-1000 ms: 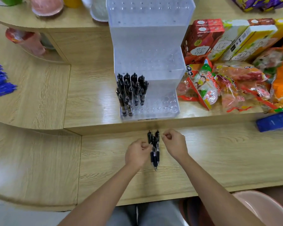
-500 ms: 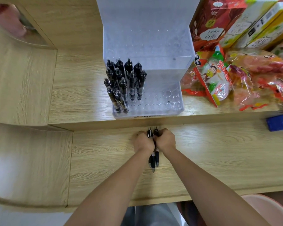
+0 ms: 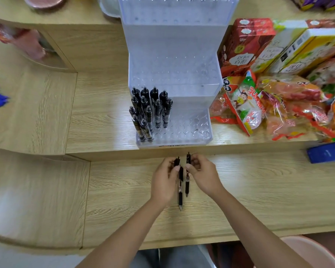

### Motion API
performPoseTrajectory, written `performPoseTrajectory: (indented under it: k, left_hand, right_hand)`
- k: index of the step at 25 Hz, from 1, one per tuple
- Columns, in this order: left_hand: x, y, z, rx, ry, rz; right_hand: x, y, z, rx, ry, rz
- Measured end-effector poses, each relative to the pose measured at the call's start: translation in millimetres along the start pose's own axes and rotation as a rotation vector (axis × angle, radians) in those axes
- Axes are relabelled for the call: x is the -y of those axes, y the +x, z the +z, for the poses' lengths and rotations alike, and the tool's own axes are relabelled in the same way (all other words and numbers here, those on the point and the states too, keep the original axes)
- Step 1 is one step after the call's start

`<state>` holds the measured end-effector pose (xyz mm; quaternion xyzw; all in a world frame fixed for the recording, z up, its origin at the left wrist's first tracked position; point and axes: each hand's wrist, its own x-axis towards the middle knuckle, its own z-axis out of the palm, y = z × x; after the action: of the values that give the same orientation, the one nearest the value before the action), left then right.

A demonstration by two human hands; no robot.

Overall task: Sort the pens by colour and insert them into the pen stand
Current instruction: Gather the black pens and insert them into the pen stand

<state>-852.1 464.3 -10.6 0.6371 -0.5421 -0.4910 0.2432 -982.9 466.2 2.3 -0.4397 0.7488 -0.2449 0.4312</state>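
Just in front of the pen stand [image 3: 182,78], a single black pen [image 3: 187,182] is pinched by the right grip [image 3: 203,174]; other black pens [image 3: 180,190] are clasped in the left grip [image 3: 165,178]. All are held lengthwise toward the stand, with its free holes [image 3: 184,130] directly ahead and judged nearer the right grip.

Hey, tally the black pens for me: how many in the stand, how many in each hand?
In the pen stand: 12 black pens
In the left hand: 2 black pens
In the right hand: 1 black pen
Total: 15
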Motion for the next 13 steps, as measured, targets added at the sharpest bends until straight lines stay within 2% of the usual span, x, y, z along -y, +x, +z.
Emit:
performPoseTrajectory:
  k: [4, 8, 13]
  left_hand:
    - [-36, -32, -50, -0.089, -0.034, 0.308]
    - [-86, -45, -90, -0.296, -0.059, 0.571]
    - [-125, -31, -114, -0.457, -0.142, 0.637]
  right_hand:
    - [45, -41, -38, -0.097, 0.102, -0.273]
    - [98, -52, -59, -0.253, 0.168, -0.528]
    - [140, -33, -60, -0.316, 0.17, -0.641]
